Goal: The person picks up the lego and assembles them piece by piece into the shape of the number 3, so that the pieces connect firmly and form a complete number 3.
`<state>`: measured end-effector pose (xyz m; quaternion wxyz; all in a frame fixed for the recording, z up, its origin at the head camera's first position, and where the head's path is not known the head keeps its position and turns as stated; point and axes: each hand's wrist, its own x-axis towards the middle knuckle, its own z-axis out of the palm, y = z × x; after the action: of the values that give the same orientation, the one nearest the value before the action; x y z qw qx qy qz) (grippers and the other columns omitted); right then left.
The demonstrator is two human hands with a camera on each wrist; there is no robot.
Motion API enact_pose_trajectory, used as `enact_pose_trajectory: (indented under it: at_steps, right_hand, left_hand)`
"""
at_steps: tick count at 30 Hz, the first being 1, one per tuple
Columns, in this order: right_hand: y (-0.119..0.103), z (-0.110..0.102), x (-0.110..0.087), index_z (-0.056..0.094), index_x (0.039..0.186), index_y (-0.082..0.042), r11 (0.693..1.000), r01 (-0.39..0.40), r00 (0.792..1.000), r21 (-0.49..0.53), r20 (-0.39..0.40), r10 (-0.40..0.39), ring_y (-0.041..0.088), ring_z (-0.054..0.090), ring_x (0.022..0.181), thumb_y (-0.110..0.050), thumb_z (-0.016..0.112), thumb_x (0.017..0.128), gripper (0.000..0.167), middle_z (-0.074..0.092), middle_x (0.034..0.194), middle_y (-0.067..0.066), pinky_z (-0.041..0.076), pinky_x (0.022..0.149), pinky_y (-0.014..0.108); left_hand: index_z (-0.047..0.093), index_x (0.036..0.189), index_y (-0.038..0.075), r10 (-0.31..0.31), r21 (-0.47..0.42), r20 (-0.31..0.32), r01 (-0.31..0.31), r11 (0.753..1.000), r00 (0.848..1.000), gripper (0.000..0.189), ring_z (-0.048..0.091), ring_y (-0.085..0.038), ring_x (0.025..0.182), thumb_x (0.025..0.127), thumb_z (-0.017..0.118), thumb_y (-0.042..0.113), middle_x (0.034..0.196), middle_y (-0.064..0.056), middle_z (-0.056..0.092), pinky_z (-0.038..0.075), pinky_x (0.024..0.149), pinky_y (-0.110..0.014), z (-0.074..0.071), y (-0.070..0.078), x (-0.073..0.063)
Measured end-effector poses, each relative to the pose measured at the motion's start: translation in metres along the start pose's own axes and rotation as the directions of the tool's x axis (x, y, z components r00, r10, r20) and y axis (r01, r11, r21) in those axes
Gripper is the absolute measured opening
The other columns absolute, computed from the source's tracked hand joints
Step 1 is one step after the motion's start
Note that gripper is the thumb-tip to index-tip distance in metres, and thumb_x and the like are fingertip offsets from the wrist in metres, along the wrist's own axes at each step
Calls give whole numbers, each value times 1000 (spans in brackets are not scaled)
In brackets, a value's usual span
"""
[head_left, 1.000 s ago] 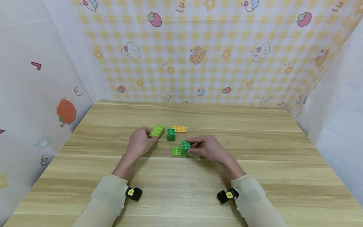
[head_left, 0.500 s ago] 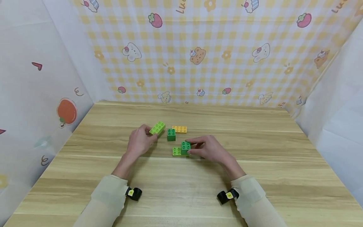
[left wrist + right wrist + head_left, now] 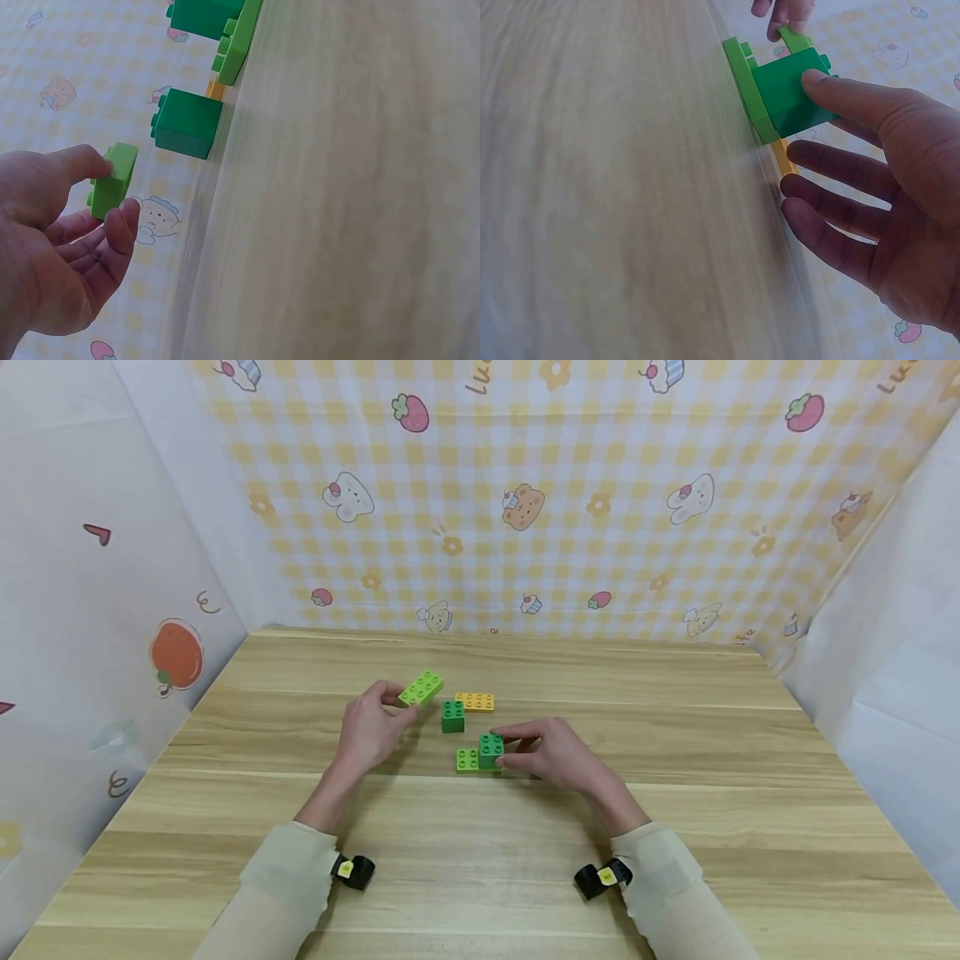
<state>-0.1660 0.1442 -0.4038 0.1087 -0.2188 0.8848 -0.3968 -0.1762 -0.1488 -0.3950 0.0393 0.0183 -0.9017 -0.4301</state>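
Observation:
My left hand pinches a flat lime-green toy brick between thumb and fingers, and in the left wrist view that lime brick is tilted, studs toward the palm. My right hand holds a dark green square brick with thumb and a finger. This green brick sits on the right half of a second flat lime-green brick on the table; the right wrist view shows the thumb on the green brick's side. Another dark green brick stands between the hands, touched by neither.
A flat yellow-orange brick lies just behind the loose green brick. The wooden table ends at a patterned checked cloth at the back, with white sheets at both sides.
My left hand has lifted the flat lime brick up and away from me, turning it slightly. The right hand and the green brick it holds have stayed in place.

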Motion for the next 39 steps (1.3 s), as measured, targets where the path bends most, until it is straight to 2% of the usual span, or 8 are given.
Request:
enact_pose_trajectory:
  at_steps: [11,22,30,35,39]
  right_hand:
    - [0,0,0,75,133,-22,1000,12,1000,-10,0,-12,14,68,92,-25,82,94,40,78,111,0,57,71,30]
    - [1,0,0,75,134,-22,1000,12,1000,-9,3,-12,15,68,93,-27,82,94,41,78,111,0,57,73,30]
    - [1,0,0,76,133,-22,1000,1,1000,12,-2,-1,15,69,94,-27,83,93,40,78,111,0,57,72,31]
    - [2,0,0,76,132,-21,999,-21,1000,49,6,21,16,68,90,-27,83,93,40,78,109,2,56,68,32]
    - [4,0,1,76,132,-22,996,-39,999,83,18,37,17,67,85,-27,83,93,39,77,107,3,57,64,33]
  left_hand:
    - [63,132,0,14,-78,1,-14,997,1000,40,72,-29,94,98,74,19,119,-19,71,53,66,-28,-1,1,0]
    - [67,131,3,18,-139,4,-17,990,1000,39,70,-22,86,98,76,21,119,-18,73,54,64,-24,-1,3,0]
    - [69,130,5,10,-194,51,0,981,999,39,71,-14,76,96,78,21,120,-18,75,49,58,-23,-1,2,0]
    - [70,131,6,12,-209,79,5,978,997,39,70,-14,71,96,79,21,122,-17,76,42,53,-23,0,3,0]
    - [69,132,7,5,-209,102,17,978,995,40,71,-16,72,96,79,21,125,-17,75,42,55,-23,0,4,0]
